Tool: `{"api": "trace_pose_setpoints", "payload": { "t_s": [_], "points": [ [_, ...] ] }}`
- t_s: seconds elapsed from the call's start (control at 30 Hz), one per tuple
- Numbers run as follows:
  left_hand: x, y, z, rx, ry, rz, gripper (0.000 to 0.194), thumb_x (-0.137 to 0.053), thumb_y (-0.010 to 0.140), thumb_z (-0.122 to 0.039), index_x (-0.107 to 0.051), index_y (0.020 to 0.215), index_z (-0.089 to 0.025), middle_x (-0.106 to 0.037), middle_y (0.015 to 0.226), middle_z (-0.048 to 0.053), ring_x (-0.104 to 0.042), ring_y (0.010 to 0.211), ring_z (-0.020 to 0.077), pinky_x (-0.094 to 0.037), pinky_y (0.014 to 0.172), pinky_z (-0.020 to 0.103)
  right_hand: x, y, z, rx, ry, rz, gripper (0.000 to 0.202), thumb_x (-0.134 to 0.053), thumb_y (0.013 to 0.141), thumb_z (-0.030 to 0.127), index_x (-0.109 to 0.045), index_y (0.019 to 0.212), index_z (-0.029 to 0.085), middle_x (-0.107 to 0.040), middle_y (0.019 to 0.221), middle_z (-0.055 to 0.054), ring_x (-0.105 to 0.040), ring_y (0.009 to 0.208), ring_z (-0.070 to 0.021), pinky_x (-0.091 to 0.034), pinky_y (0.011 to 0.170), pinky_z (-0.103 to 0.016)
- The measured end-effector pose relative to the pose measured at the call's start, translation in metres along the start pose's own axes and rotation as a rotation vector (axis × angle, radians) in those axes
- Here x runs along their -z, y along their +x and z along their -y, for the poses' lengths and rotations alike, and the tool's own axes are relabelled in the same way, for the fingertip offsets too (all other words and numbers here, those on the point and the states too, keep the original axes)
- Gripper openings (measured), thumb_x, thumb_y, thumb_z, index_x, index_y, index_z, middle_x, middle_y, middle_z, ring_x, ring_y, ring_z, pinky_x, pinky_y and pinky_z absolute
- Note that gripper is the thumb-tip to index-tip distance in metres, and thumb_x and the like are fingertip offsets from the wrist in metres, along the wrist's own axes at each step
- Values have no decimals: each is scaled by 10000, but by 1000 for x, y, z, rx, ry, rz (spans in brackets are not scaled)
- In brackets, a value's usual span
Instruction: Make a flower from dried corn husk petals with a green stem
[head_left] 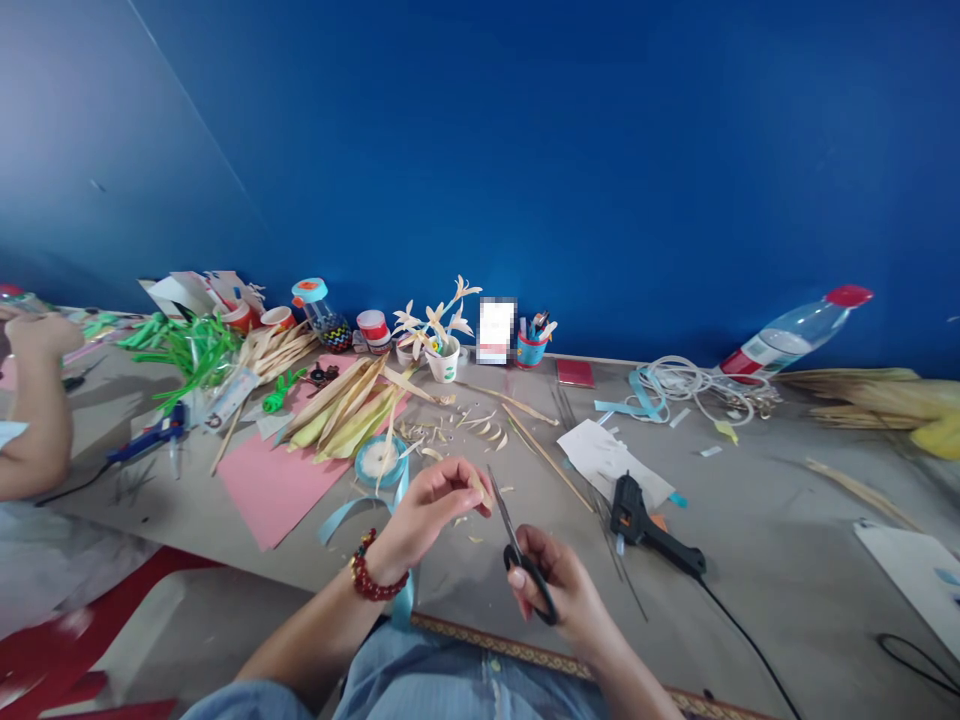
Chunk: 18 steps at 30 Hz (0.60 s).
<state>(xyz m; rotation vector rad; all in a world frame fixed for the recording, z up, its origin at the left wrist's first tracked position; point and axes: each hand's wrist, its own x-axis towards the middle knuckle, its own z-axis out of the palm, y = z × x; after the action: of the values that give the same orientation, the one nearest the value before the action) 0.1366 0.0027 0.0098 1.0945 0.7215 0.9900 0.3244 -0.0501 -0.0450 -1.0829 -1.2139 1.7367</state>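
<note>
My left hand (436, 503), with a red bead bracelet (375, 575) at the wrist, pinches a small pale piece of dried husk (481, 487) between thumb and fingers. In my right hand (559, 575) is a pair of black-handled scissors (508, 520), blades pointing up beside the left fingertips. Whether the blades touch the piece I cannot tell. Curled pale scraps (480, 428) lie on the table beyond my hands. Left of them are a roll of light blue ribbon (379, 460) and a bundle of dried corn husks (345, 410).
A black glue gun (649, 525) with its cord lies at the right, by white paper (611, 460). Pink paper (277, 485) lies left. Behind stand a white cup of husk flowers (443, 362), a pen cup (531, 348) and a leaning bottle (795, 335). Another person's arm (37, 410) is far left.
</note>
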Motion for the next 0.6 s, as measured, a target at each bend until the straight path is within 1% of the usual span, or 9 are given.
{"api": "trace_pose_setpoints", "payload": {
  "t_s": [0.1,0.17,0.2,0.3,0.37,0.47,0.6],
  "points": [
    [0,-1,-4,10,98,33,148,-643,853,-267,-619,768,-148,-632,819,54,-592,716,149,-473,713,282,4,-3,7,-4,-15,32,610,-718,638,745,-419,698,216,-478,529,59,-444,460,-89,-327,471,-209],
    [0,-2,-6,28,142,66,157,-638,851,-276,-619,760,-149,-619,789,47,-580,693,145,-471,687,275,8,-3,11,-12,-22,51,615,-725,626,749,-441,695,208,-491,548,47,-455,487,-97,-345,483,-210],
    [0,-3,-7,39,161,85,159,-636,849,-278,-618,757,-150,-613,777,43,-575,686,143,-470,678,271,9,-3,13,-8,-19,40,610,-738,618,740,-457,696,204,-501,559,41,-461,498,-100,-354,488,-212],
    [0,-3,-5,77,227,132,146,-631,836,-260,-613,737,-154,-598,745,34,-556,676,139,-455,645,252,12,2,20,54,3,-92,530,-806,628,630,-533,748,192,-586,658,0,-520,584,-132,-408,543,-231],
    [-1,-2,-3,93,282,137,131,-639,814,-236,-609,714,-156,-587,710,22,-534,657,132,-427,616,236,11,7,25,116,20,-159,460,-835,646,533,-575,818,195,-638,753,-26,-541,635,-148,-422,562,-239],
    [-3,-2,2,93,327,119,124,-655,797,-228,-609,709,-154,-582,688,11,-508,630,119,-395,599,227,5,14,32,175,44,-159,416,-865,635,417,-583,859,208,-652,798,-17,-523,621,-134,-402,536,-224],
    [-5,-2,9,111,281,75,163,-665,813,-263,-581,724,-156,-543,673,-4,-466,608,105,-367,588,225,-4,19,31,210,45,-191,411,-893,600,307,-554,811,210,-624,735,21,-524,611,-121,-408,555,-216]
  ]
}}
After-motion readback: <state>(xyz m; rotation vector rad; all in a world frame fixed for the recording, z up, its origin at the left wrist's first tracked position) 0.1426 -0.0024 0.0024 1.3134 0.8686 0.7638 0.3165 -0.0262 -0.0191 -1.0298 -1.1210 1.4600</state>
